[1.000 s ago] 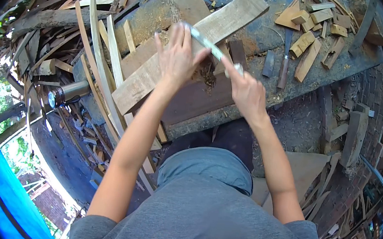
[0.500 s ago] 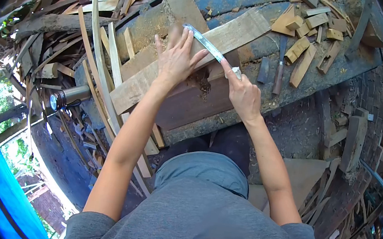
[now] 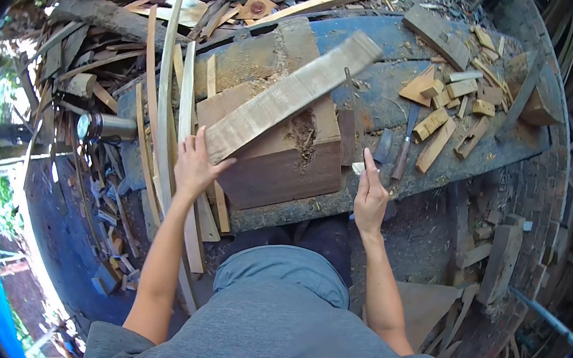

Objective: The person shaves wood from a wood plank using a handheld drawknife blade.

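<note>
My left hand is closed on the near end of a flat wooden plank, thumb along its lower edge. The plank slants up to the right over a big wooden block, its far end slightly blurred. To the right of the block is my right hand, index finger stretched forward and the other fingers curled. A small pale part of the tape measure shows beside that finger; most of it is hidden by the hand. Beyond the hand lies a chisel with a wooden handle.
Several small wood offcuts lie on the right of the blue workbench. Long thin strips lean over its left end, near a metal flask. Scrap wood is piled behind, and a brick wall runs along the right.
The tape measure's blade, stretched between my hands earlier, no longer shows. My left hand has moved down to the plank's near end, and the plank has shifted and turned. My right hand has drawn back.
</note>
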Demonstrator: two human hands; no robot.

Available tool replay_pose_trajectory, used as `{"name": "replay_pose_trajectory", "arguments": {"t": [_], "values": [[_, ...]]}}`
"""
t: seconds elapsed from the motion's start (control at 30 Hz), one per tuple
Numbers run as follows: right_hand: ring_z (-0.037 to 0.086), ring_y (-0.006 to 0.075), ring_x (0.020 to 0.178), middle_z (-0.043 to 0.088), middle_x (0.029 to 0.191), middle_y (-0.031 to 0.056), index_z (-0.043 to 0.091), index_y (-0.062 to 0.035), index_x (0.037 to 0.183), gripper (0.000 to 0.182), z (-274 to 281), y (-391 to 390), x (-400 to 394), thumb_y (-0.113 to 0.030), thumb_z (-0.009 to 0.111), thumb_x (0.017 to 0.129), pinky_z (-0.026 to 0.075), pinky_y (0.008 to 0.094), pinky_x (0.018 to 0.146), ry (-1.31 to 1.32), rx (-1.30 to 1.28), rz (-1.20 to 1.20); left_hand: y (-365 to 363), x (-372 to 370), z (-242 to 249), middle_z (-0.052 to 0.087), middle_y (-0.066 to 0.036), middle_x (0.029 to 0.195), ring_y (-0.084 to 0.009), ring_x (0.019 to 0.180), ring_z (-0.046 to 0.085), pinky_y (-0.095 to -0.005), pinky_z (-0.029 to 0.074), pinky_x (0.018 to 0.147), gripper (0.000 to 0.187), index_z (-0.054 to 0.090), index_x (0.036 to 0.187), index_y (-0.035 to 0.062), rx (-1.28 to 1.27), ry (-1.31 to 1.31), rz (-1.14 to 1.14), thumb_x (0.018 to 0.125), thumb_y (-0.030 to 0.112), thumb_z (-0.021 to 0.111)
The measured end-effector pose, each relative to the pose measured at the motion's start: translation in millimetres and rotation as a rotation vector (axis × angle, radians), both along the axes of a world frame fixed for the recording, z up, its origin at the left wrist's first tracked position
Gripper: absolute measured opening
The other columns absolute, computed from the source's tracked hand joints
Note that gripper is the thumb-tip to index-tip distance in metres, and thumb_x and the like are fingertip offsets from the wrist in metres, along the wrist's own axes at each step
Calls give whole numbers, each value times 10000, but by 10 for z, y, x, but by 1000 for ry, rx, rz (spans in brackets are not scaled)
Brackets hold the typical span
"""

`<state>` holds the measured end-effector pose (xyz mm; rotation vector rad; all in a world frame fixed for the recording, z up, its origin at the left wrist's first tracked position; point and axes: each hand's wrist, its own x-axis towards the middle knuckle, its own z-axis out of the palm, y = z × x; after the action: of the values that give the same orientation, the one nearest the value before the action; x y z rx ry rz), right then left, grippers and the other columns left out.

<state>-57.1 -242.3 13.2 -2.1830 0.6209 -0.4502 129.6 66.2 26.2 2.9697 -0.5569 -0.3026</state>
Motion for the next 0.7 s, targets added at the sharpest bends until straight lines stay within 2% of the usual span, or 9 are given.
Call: {"name": "replay_pose_trajectory", "arguments": {"t": [0.07, 0.1, 0.13, 0.23, 0.4, 0.47, 0.53, 0.57, 0.7], "values": [[709, 377, 945, 693, 1146, 214, 533, -178, 1445, 426, 57, 111, 19, -107, 517, 1026, 542, 414, 711, -33, -4, 5, -184, -247, 12, 500, -197, 1266, -397, 1161, 481, -493, 467, 951, 1062, 345, 1480, 23, 35, -47, 231, 720, 635, 764], [707, 374, 960, 683, 1182, 210, 534, -168, 1443, 422, 95, 175, 43, -101, 511, 1027, 543, 415, 729, -77, -6, 11, -232, -335, -18, 504, -195, 1243, -390, 1152, 490, -507, 496, 902, 1026, 344, 1467, 11, -9, -77, 251, 730, 570, 786], [705, 369, 979, 683, 1184, 210, 535, -164, 1442, 420, 158, 234, 46, -99, 508, 1028, 542, 417, 749, -47, 6, 19, -261, -397, -35, 504, -195, 1243, -390, 1152, 490, -507, 496, 902, 1026, 344, 1467, 11, -30, -80, 266, 730, 570, 786], [703, 370, 985, 688, 1169, 211, 535, -174, 1443, 422, 242, 383, 61, -99, 507, 1029, 540, 416, 760, -39, 41, 50, -338, -525, 61, 498, -201, 1249, -386, 1145, 503, -499, 538, 846, 1011, 334, 1463, -8, -112, 37, 284, 711, 463, 819], [702, 383, 973, 691, 1146, 224, 535, -159, 1443, 418, 361, 491, 74, -95, 502, 1030, 539, 409, 754, -65, 14, 131, -283, -552, 108, 490, -202, 1251, -388, 1150, 511, -499, 530, 875, 995, 347, 1433, -14, -191, 71, 279, 689, 443, 825], [706, 382, 957, 695, 1115, 233, 527, -154, 1448, 422, 387, 477, 48, -92, 496, 1032, 538, 411, 746, -52, 9, 155, -369, -619, 115, 483, -217, 1247, -393, 1142, 519, -495, 525, 885, 999, 350, 1423, -13, -215, 164, 257, 669, 443, 821], [709, 382, 944, 699, 1079, 241, 516, -156, 1457, 429, 481, 452, 22, -89, 488, 1034, 537, 410, 742, 33, -5, 128, -595, -805, 205, 484, -225, 1231, -402, 1140, 519, -490, 523, 888, 1048, 315, 1446, -7, -309, 218, 310, 660, 471, 818], [715, 375, 903, 700, 1054, 247, 509, -158, 1462, 431, 472, 425, 19, -91, 481, 1037, 536, 409, 729, -20, -18, 147, -704, -893, 192, 482, -221, 1228, -402, 1137, 519, -490, 524, 884, 1072, 301, 1458, 1, -371, 246, 333, 656, 482, 826], [724, 346, 878, 698, 1086, 243, 517, -157, 1455, 419, 451, 263, 4, -106, 478, 1042, 535, 407, 716, -28, -42, 230, -1066, -1128, 97, 456, -209, 1237, -403, 1161, 504, -510, 506, 901, 1175, 236, 1519, 52, -493, 279, 424, 637, 526, 851]]}}
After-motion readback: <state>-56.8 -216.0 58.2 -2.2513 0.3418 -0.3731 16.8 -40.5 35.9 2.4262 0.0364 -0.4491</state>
